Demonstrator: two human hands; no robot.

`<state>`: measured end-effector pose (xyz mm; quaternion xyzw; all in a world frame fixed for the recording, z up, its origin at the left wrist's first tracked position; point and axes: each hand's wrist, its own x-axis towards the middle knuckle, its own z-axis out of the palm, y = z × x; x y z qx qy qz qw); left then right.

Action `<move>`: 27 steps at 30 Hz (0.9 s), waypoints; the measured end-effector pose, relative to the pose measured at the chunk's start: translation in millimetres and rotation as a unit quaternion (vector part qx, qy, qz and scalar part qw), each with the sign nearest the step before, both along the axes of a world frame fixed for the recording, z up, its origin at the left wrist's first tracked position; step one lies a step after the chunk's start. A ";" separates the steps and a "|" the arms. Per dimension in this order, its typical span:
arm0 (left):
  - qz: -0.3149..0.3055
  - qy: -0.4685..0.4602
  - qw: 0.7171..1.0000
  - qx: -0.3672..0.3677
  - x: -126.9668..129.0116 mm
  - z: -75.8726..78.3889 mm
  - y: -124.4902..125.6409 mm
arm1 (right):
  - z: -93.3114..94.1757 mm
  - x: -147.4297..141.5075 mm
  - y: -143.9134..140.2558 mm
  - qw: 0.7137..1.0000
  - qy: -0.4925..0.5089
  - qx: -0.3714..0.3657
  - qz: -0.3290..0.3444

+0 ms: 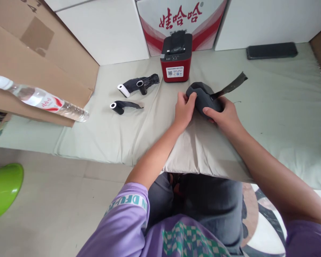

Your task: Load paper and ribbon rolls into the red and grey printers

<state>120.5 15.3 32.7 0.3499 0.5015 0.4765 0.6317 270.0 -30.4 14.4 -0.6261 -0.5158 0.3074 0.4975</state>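
Both hands grip a small dark grey portable printer on the cloth-covered surface, tilted between them. My left hand is closed on its left end, the thumb on the upper side. My right hand wraps the right end with the thumb along the near side. A black paper strip sticks out of the printer to the upper right. Just behind stands a red and black desktop printer. Left of my hands lie small rolls of black paper: a white-ended roll, a dark roll and a nearer roll with a loose tail.
A tilted water bottle is at the left by a large cardboard box. White boxes line the back, one with red lettering. A flat black object lies at the back right. The pale cloth has wrinkles. A green stool stands below left.
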 end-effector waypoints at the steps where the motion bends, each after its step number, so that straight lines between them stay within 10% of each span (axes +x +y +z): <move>1: -0.005 0.021 0.999 0.032 -2.4 -1.6 2.6 | 3.1 1.4 -0.6 0.999 -0.031 0.013 -0.010; 4: -0.030 0.132 0.973 0.185 -13.7 -8.6 16.9 | 14.7 5.8 -3.4 0.993 -0.109 0.039 -0.032; 10: -0.202 0.271 0.831 0.443 -40.8 -17.1 44.6 | 27.4 13.7 -6.9 0.974 -0.206 0.093 0.036; 27: -0.262 0.427 0.764 0.407 -64.7 2.7 37.9 | 6.0 20.8 0.0 0.940 -0.292 0.095 0.151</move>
